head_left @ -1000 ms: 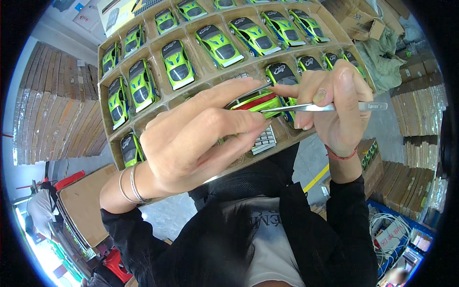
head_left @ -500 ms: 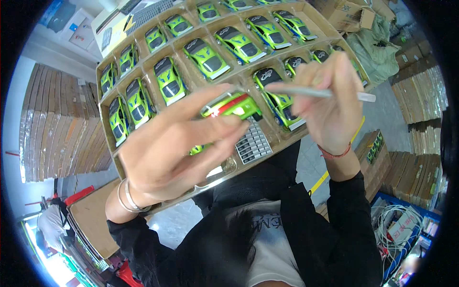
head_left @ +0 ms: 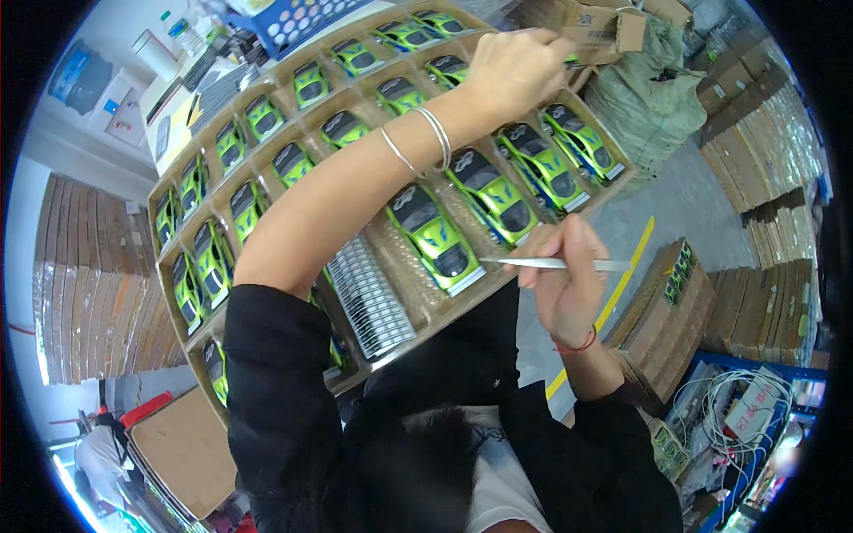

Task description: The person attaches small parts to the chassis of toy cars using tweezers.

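Note:
A cardboard tray (head_left: 569,93) with clear plastic compartments lies tilted before me, filled with several green toy cars (head_left: 433,235) with dark roofs. My left hand (head_left: 520,75) stretches across to its far right edge, fingers curled down. A bit of a green toy car (head_left: 570,60) shows at the fingertips; the hand hides the rest. Near the front right edge, my right hand (head_left: 569,271) pinches slim pale tweezers (head_left: 551,263), their pointed tip toward the nearest car. A sheet of small dark-and-silver stickers (head_left: 373,302) lies in a front compartment, left of that car.
Stacked cardboard trays (head_left: 98,275) rise at the left, with more stacks (head_left: 764,302) at the right. A blue bin (head_left: 755,462) holds white cables. Behind the tray are a blue basket (head_left: 306,22) and a pale green sack (head_left: 644,111).
My left hand has gone from the tray's near middle to its far right edge with the green car. The right hand has lowered with the tweezers. The view has shifted.

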The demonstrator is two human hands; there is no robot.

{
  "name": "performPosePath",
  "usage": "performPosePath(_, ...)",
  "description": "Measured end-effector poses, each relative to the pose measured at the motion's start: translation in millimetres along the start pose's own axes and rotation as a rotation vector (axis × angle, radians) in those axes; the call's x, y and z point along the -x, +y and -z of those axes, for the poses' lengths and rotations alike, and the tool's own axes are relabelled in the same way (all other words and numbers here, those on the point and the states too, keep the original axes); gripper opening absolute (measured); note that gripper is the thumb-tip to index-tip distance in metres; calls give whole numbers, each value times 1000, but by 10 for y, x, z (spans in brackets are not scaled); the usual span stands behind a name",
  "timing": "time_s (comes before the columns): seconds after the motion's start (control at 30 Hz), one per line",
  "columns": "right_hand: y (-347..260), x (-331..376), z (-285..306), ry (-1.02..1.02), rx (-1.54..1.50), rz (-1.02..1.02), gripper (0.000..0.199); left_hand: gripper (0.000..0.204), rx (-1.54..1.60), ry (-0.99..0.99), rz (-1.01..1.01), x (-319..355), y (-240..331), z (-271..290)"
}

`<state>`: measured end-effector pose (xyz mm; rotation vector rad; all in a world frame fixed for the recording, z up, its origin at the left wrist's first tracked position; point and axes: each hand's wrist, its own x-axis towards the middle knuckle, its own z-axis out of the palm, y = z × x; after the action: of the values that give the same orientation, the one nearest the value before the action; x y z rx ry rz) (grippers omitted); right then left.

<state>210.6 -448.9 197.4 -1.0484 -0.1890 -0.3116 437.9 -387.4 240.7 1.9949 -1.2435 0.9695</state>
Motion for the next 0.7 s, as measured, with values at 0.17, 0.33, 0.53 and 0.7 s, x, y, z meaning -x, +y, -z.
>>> performPosePath(0.17,-20,-24,111,-13,-58,-83,33,29,-52,-232,206,53,-92,-274)
performPosePath(0.33,-89,-60,45,-81,103,-102,38,31,17,-584,175,235,-525,111)
performPosePath(0.53,-79,-62,-3,-80,213,-140,38,36,-132,-588,170,243,-245,253)
performPosePath(0.7,-49,-56,-78,-114,172,-163,37,24,-94,-199,102,200,-157,587)
